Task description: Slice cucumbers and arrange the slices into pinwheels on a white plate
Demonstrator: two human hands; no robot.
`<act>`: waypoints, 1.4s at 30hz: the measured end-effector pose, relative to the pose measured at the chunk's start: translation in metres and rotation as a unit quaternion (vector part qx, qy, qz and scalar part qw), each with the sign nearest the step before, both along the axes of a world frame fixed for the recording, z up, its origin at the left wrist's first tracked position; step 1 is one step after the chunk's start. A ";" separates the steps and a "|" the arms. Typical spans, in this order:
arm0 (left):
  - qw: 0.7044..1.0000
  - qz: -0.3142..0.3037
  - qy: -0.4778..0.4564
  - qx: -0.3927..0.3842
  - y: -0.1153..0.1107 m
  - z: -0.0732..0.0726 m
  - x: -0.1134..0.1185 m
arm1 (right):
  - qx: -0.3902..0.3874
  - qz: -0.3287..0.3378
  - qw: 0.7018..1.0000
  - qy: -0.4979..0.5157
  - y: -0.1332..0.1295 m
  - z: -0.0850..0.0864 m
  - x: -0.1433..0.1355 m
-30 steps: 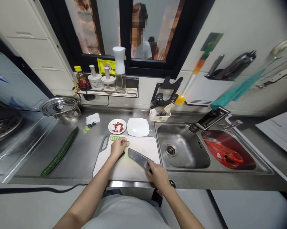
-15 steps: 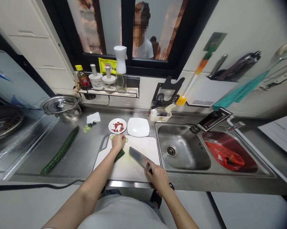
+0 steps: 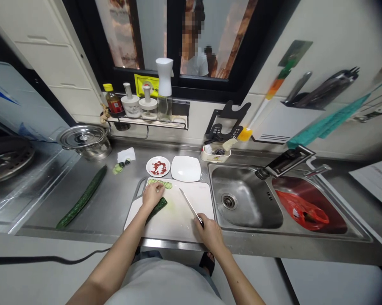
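My right hand (image 3: 210, 232) is wrapped round the dark handle of a kitchen knife (image 3: 189, 202); its blade stands edge-down over the white cutting board (image 3: 184, 231). My left hand (image 3: 153, 195) is over the upper left of the board, fingers bent, with a small gap between thumb and fingers and nothing visible in them. Just beyond its fingertips lies an overlapping row of cucumber slices (image 3: 168, 185). Beside and partly beneath this hand is a cut piece of cucumber (image 3: 160, 205); the hand and wrist hide part of it.
Behind the board stand a plate with chopped red pieces (image 3: 149, 169) and a white plate (image 3: 186, 168). A whole cucumber (image 3: 82, 199) and cucumber scraps (image 3: 118, 169) lie left, near a lidded pot (image 3: 95, 146). Rightward is a sink (image 3: 251, 212) with a red bag (image 3: 305, 214).
My left hand has drawn back leftward and toward me from the slices, uncovering more of the row. The knife has turned from showing its flat side to nearly edge-down.
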State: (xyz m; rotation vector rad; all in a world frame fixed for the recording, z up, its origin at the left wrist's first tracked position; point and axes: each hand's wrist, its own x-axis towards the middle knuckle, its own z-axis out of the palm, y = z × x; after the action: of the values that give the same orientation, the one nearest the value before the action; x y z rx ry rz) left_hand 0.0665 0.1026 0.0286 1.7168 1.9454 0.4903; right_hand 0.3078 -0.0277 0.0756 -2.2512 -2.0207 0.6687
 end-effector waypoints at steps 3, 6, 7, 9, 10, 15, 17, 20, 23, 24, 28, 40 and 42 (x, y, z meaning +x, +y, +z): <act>1.000 -0.023 -0.013 -0.006 -0.024 0.004 -0.009 | -0.005 -0.024 0.998 0.055 0.004 0.004 -0.004; 0.998 -0.047 0.003 -0.030 -0.047 0.009 -0.012 | -0.012 -0.037 0.994 0.100 0.007 0.008 -0.006; 0.998 -0.057 0.010 -0.037 -0.054 0.011 -0.012 | -0.016 -0.038 0.993 0.107 0.008 0.009 -0.007; 0.996 -0.067 0.027 -0.047 -0.065 0.014 -0.011 | -0.018 -0.032 0.993 0.116 0.009 0.009 -0.007; 0.996 -0.067 0.036 -0.050 -0.068 0.015 -0.011 | -0.016 -0.029 0.992 0.120 0.010 0.009 -0.007; 0.996 -0.061 0.025 -0.056 -0.075 0.012 -0.011 | -0.015 -0.014 0.985 0.171 0.011 0.005 -0.004; 0.998 -0.056 0.001 -0.042 -0.075 0.008 -0.013 | -0.027 -0.012 0.982 0.188 0.011 0.003 -0.004; 0.999 -0.037 -0.033 -0.011 -0.073 0.002 -0.019 | -0.033 -0.011 0.980 0.197 0.011 0.000 -0.004; 0.998 -0.001 -0.055 0.029 -0.065 -0.005 -0.033 | -0.024 -0.008 0.979 0.203 0.011 -0.002 -0.003; 0.998 0.020 -0.055 0.039 -0.061 -0.007 -0.040 | -0.021 -0.007 0.978 0.206 0.011 -0.003 -0.003; 0.990 0.126 -0.028 0.058 -0.039 -0.012 -0.074 | -0.017 -0.009 0.976 0.216 0.011 -0.006 -0.002; 0.977 0.211 0.032 0.009 -0.012 -0.017 -0.125 | -0.032 -0.014 0.974 0.222 0.013 -0.005 -0.002; 0.978 0.204 0.035 0.007 -0.011 -0.019 -0.124 | -0.029 -0.015 0.976 0.216 0.013 -0.004 -0.003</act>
State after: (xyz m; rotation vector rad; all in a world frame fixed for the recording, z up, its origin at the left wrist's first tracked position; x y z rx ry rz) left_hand -0.0574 0.0913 0.0094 1.3540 2.3614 0.5939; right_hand 0.3050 -0.0144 0.0711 -1.9378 -1.7717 1.1144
